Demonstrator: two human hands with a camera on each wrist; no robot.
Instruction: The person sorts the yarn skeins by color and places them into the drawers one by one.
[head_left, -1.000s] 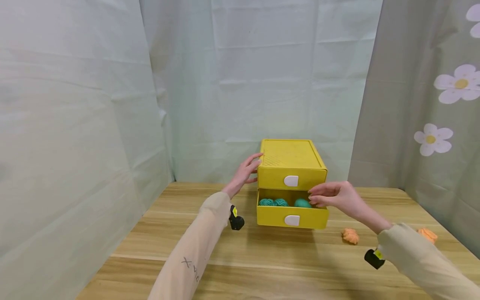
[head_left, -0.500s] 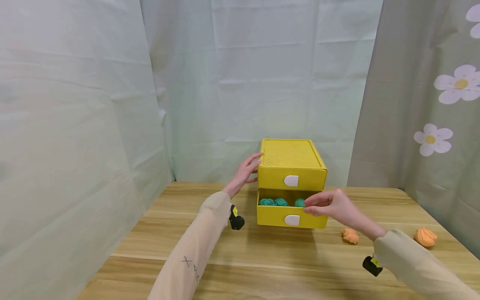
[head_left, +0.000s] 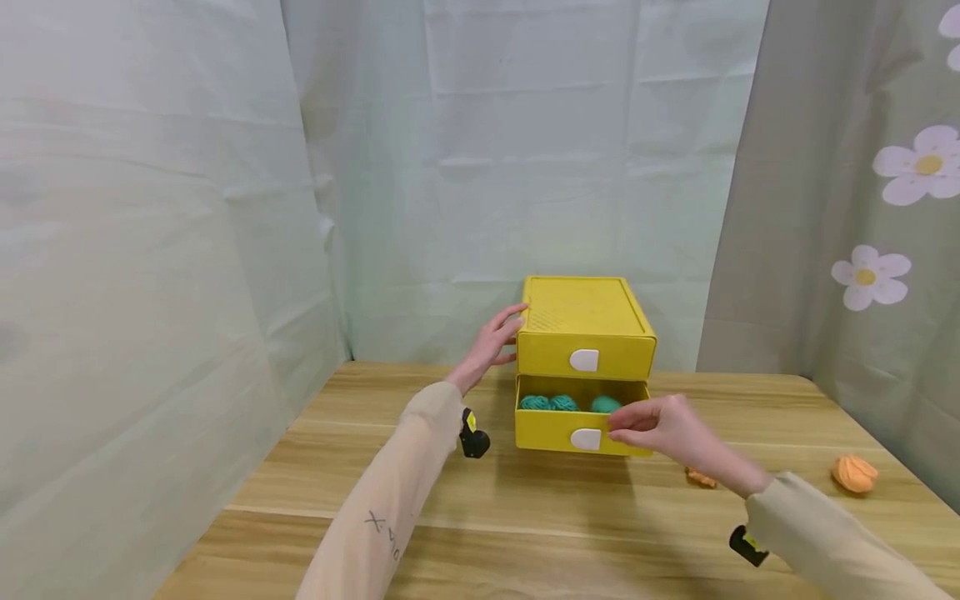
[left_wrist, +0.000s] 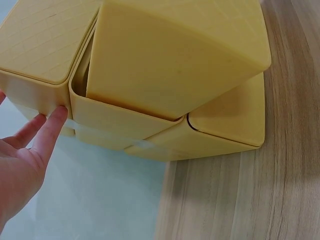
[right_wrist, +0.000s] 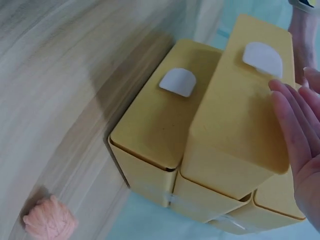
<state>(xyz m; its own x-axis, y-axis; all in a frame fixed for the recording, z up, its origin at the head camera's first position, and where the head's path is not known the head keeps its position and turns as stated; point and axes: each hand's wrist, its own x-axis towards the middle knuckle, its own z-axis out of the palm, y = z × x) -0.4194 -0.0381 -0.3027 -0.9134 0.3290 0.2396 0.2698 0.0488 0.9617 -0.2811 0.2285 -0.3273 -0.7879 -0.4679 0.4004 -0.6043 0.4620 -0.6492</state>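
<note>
A yellow drawer cabinet [head_left: 581, 304] stands on the wooden table. One drawer [head_left: 547, 430] below the top one is pulled out, its white handle [head_left: 586, 439] facing me. Three teal yarn balls, a left one [head_left: 534, 403], a middle one [head_left: 564, 403] and a right one [head_left: 605, 404], lie inside it. My left hand [head_left: 489, 343] rests its extended fingers against the cabinet's left side, at the top compartment. My right hand [head_left: 671, 429] is at the drawer's front right; the right wrist view shows its extended fingers [right_wrist: 295, 117] near the handle, nothing between them and the thumb.
One orange yarn ball [head_left: 854, 473] lies on the table [head_left: 570, 533] at the right. A second orange ball [head_left: 701, 478] is partly hidden under the right forearm. In the right wrist view, the bottom drawer [right_wrist: 160, 115] is closed. Fabric curtains [head_left: 525, 150] surround the table.
My right hand has come down from over the drawer's right side to its front, baring the right teal ball. The left hand stays against the cabinet.
</note>
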